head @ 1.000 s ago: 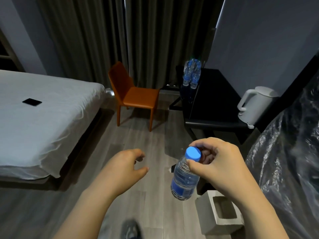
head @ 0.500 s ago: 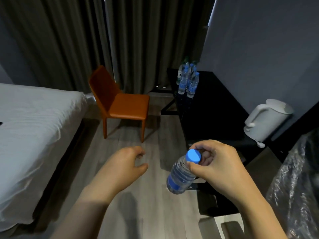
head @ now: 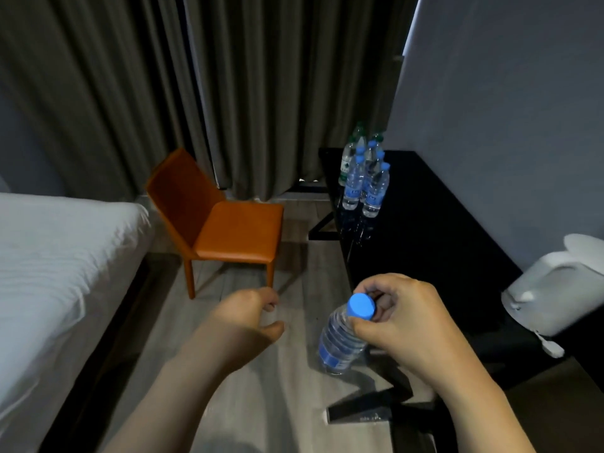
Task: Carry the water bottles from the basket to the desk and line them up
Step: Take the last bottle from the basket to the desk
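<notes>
Water bottle (head: 340, 341), clear with a blue label and a blue cap (head: 360, 306), hangs tilted from the right grip (head: 402, 322). The thumb and curled fingers pinch it round the neck just under the cap, and its base points down and to the left over the wooden floor (head: 261, 403). The back of that hand faces up, and the forearm runs in from the lower right. The left grip (head: 245, 322) holds nothing: its fingers are loosely curled with the thumb forward. It hovers over the floor beside the bottle and apart from it.

The left edge of the black surface (head: 441, 240) runs down to the right grip's knuckles, and the bottle hangs on the floor side of that edge. A wide dark stretch of the surface lies between the grip and a cluster of bottles (head: 362, 184) standing upright at the far left corner, some blue-capped and some green-capped. A white kettle (head: 555, 295) sits on the surface at the right, near the grey wall (head: 506, 109). To the left, an orange chair (head: 222, 223) stands before grey curtains (head: 261, 93). A white bed (head: 58, 256) fills the left side, with a lane of floor between it and the surface.
</notes>
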{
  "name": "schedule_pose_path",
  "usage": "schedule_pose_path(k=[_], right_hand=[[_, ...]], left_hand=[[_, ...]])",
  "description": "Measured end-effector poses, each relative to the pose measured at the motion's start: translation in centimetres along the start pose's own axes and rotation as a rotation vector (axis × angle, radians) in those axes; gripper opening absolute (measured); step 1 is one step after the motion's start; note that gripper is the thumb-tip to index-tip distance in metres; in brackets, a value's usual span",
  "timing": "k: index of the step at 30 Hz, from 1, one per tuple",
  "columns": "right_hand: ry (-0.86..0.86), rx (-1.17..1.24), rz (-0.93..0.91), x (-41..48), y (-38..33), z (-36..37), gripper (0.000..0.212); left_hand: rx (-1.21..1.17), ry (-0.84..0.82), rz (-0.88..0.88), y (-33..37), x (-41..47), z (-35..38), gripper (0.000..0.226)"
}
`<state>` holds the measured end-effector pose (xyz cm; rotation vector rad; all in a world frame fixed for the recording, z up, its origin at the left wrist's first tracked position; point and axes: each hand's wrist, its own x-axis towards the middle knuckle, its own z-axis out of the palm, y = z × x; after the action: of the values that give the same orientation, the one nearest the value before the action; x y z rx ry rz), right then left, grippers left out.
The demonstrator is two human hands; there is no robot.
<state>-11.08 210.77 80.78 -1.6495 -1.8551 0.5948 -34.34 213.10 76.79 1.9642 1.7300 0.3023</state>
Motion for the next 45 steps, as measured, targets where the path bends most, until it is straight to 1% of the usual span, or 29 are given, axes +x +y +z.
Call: schedule_pose_path(k=[2,5,9,15,20,24,28,36,41,45], right_hand=[[0.005,0.006,-0.001,3.1,1.0,-0.3,0.026],[-0.006,-0.029,-0.002,7.3,2.3,-0.5,0.024],[-0.005,-0.04,0.034,11.6,3.9,-0.4,0.024],[-0.017,-0.037,0.104,18.5,5.8,0.7,0.022],[0.022,-0.063,0.169,24.8,6.7,1.9,0.02],[0.054,-0.074,0.244,29.7,6.9,2.6,0.019],[0.095,-0.085,0.326,33.7,7.6,3.3,0.018],[0.15,-0.066,0.442,39.6,11.1,3.6,0.024],[0.151,-0.058,0.487,43.5,15.1,2.9,0.022],[0.15,-0.069,0.516,46.3,18.6,2.1,0.023]], left_hand=[[-0.008,0.014,-0.006,0.6,2.8,-0.3,0.041],[0.033,0.037,0.054,1.3,6.6,-0.9,0.039],[0.072,0.006,0.06,1.9,11.4,-1.7,0.034],[0.085,-0.03,0.074,1.0,19.7,-2.5,0.033],[0.085,-0.092,0.158,-0.1,28.1,-4.5,0.023],[0.052,-0.118,0.217,-0.9,34.8,-6.3,0.037],[0.065,-0.224,0.279,-1.7,40.6,-7.0,0.031],[0.033,-0.344,0.363,-1.6,49.7,-5.4,0.037],[0.036,-0.351,0.337,-0.1,56.0,-4.4,0.043],[0.075,-0.345,0.389,1.8,60.5,-3.7,0.038]])
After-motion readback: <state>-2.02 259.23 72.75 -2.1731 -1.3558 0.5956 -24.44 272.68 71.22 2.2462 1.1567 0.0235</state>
